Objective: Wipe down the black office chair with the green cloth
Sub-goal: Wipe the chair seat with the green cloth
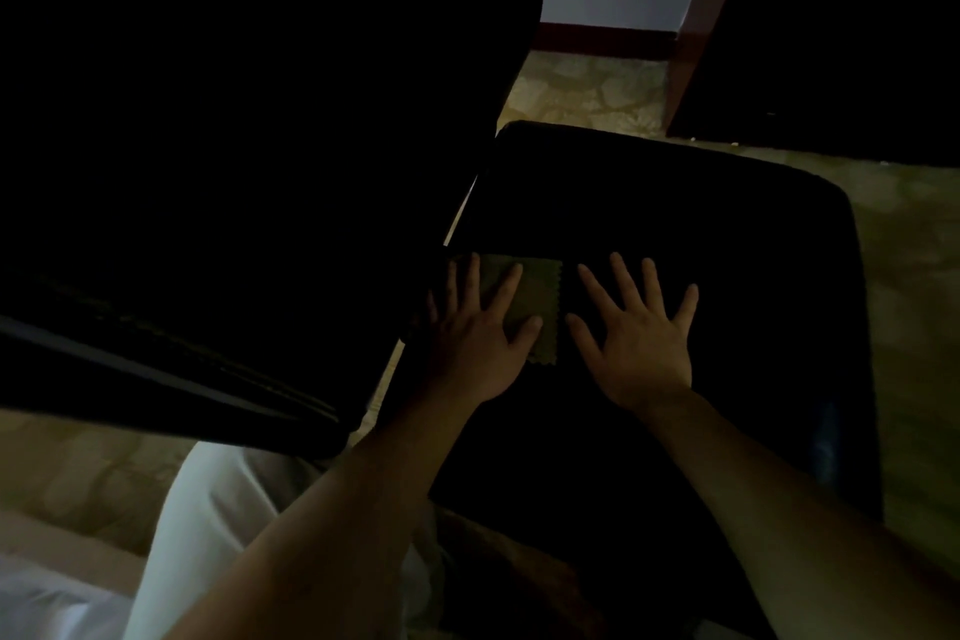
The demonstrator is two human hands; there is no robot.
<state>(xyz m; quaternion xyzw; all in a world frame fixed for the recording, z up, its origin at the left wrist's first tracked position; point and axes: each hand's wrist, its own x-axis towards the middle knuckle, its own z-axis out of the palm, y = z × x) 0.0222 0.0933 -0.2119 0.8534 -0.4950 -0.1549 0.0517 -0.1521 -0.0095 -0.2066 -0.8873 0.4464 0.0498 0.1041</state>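
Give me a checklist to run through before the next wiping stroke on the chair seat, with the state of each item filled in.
1. Green cloth lies flat on the chair seat: ok.
2. Left hand is pressed on the cloth, fingers spread: ok.
3. Right hand is off the cloth, flat on the bare seat beside it: ok for bracing.
4. Seat surface ahead of the cloth is free of objects: ok, none visible.
5. Which parts of the seat are already wiped: cannot tell, the picture is too dark.
6. Chair backrest stands close on the left, limiting the stroke that way: not ok for sweeping left.
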